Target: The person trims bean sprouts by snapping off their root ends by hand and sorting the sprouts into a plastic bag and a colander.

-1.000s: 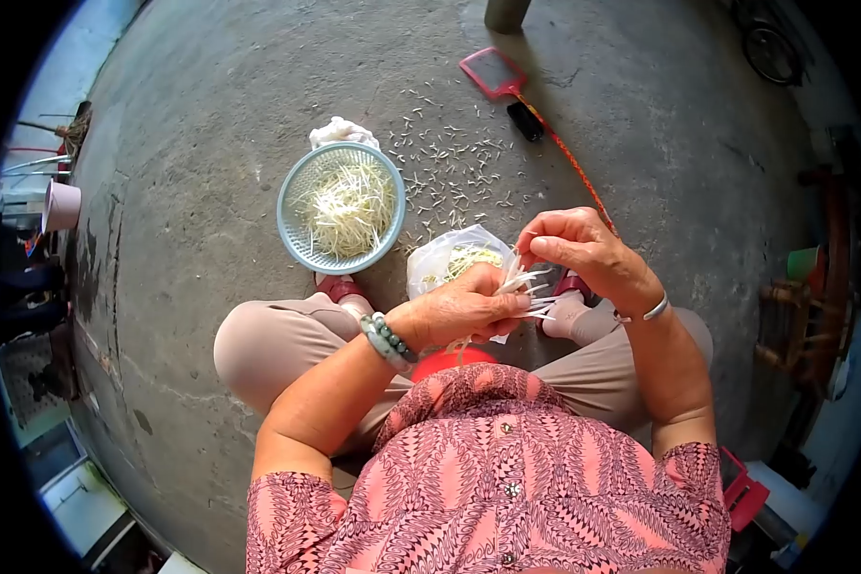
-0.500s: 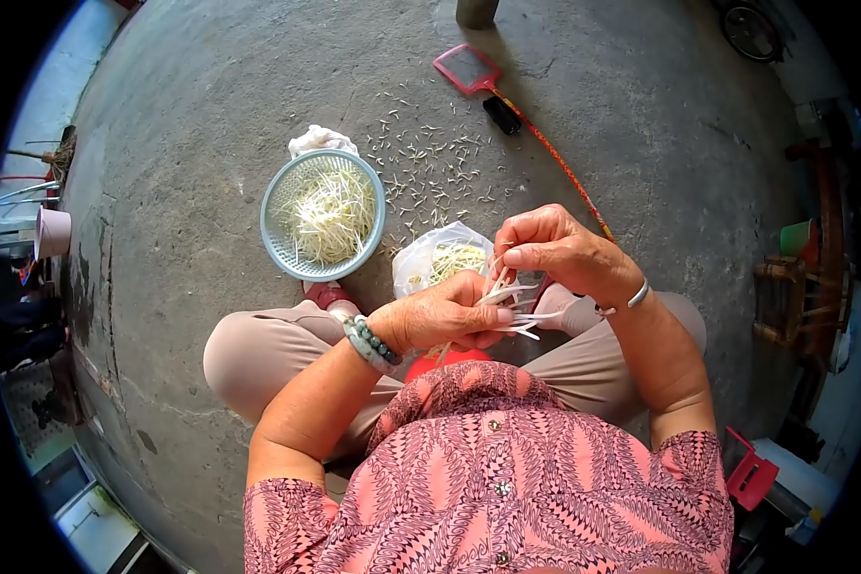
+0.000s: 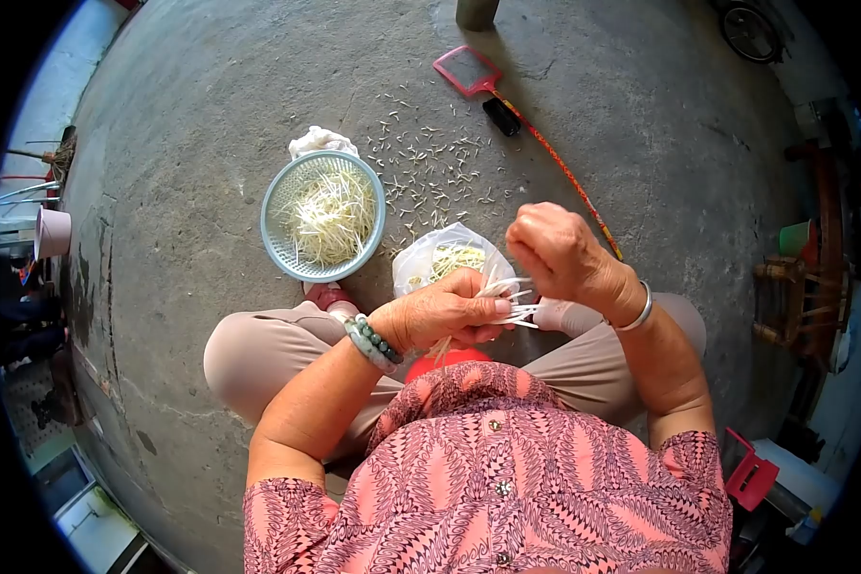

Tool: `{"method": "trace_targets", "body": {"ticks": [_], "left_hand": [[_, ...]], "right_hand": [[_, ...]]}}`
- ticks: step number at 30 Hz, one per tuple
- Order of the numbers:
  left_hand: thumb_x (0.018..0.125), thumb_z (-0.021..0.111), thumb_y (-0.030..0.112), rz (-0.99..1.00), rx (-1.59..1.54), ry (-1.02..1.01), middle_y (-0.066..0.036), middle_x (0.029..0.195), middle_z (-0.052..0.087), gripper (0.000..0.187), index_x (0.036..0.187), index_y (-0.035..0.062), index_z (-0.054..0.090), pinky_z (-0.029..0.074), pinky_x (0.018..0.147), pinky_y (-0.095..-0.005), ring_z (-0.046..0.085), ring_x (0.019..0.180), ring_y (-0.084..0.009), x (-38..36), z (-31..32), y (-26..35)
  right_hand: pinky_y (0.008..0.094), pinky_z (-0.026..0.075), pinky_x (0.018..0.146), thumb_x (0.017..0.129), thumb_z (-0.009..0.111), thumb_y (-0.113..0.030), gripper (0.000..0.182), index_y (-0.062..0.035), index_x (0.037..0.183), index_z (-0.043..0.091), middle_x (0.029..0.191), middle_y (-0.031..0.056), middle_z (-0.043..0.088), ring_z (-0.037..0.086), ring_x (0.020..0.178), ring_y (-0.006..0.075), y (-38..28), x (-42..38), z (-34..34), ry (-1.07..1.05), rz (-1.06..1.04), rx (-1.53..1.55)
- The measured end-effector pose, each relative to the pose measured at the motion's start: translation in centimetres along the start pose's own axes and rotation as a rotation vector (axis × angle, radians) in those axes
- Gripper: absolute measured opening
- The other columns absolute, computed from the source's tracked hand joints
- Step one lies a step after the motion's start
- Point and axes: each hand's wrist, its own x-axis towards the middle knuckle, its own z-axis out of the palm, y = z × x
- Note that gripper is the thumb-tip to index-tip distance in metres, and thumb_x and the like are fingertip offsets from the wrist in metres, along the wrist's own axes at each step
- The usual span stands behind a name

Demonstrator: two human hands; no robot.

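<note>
My left hand [image 3: 442,311] is closed round a small bunch of white bean sprouts [image 3: 520,312], whose ends stick out past the thumb and below the palm. Just to its right and a little higher is my right hand [image 3: 566,251], apart from the bunch with the fingers curled in; whether anything is pinched in them is hidden. Beyond the left hand, an open clear plastic bag [image 3: 409,265] holds more bean sprouts. A round light-blue plastic basket [image 3: 269,235] at the left contains a heap of long white sprouts [image 3: 333,218].
Small scraps [image 3: 430,163] are scattered over the concrete floor beyond the bag. A pink fly swatter [image 3: 468,70] with a long red handle lies there, beside a black object [image 3: 500,117]. A white crumpled bag [image 3: 321,142] touches the basket's far side. Wooden furniture [image 3: 780,297] stands at right.
My right hand has drawn away from the bunch, slightly to the right, and its fingers have curled inward. My left hand stays in place, still gripping the bean sprouts.
</note>
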Motion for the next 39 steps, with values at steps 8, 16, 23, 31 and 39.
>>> {"method": "trace_targets", "body": {"ticks": [8,16,23,31,39], "left_hand": [[0.097,0.052,0.025,-0.038,0.008,0.019,0.006,0.060,0.037,0.024,0.081,0.0082,0.051,0.021,0.041,-0.0202,0.029,0.048,-0.0031,0.9,-0.2,-0.9],[0.098,0.052,0.028,-0.075,0.072,0.056,0.006,0.060,0.038,0.025,0.082,0.0086,0.053,0.022,0.041,-0.0197,0.030,0.048,-0.0024,0.9,0.1,-0.6],[0.097,0.053,0.031,-0.084,0.071,0.071,0.005,0.062,0.041,0.026,0.090,0.0053,0.057,0.022,0.041,-0.0193,0.030,0.048,-0.0021,1.0,-0.5,-0.6],[0.092,0.056,0.022,0.003,-0.149,0.052,0.003,0.068,0.044,0.022,0.100,0.0012,0.055,0.027,0.044,-0.0193,0.034,0.052,-0.0038,1.0,-0.8,-0.8],[0.083,0.054,0.010,0.040,-0.266,0.127,-0.002,0.084,0.056,0.021,0.103,0.0039,0.054,0.039,0.053,-0.0215,0.044,0.061,-0.0063,0.7,-0.5,-0.4]], "right_hand": [[0.0269,0.049,0.064,0.081,0.066,-0.005,0.012,0.0006,0.091,0.062,0.074,0.0079,0.063,0.060,0.069,0.0121,-0.7,0.5,-1.2,-0.115,0.334,0.771],[0.0360,0.047,0.058,0.072,0.060,0.002,0.007,-0.0010,0.077,0.056,0.071,0.0122,0.057,0.058,0.065,0.0312,-0.7,0.3,0.5,-0.023,0.054,0.316],[0.0384,0.046,0.057,0.072,0.054,0.000,0.003,0.0004,0.075,0.055,0.069,0.0161,0.057,0.058,0.062,0.0328,-0.1,0.2,0.3,0.167,0.193,0.284],[0.0352,0.050,0.071,0.077,0.065,-0.004,0.014,0.0011,0.090,0.061,0.085,0.0162,0.063,0.063,0.079,0.0314,1.0,-0.1,0.0,0.280,0.297,0.016],[0.0338,0.051,0.071,0.074,0.067,0.000,0.022,0.0012,0.095,0.060,0.089,0.0155,0.062,0.064,0.080,0.0303,-0.3,-0.5,-1.0,0.269,0.183,0.139]]}}
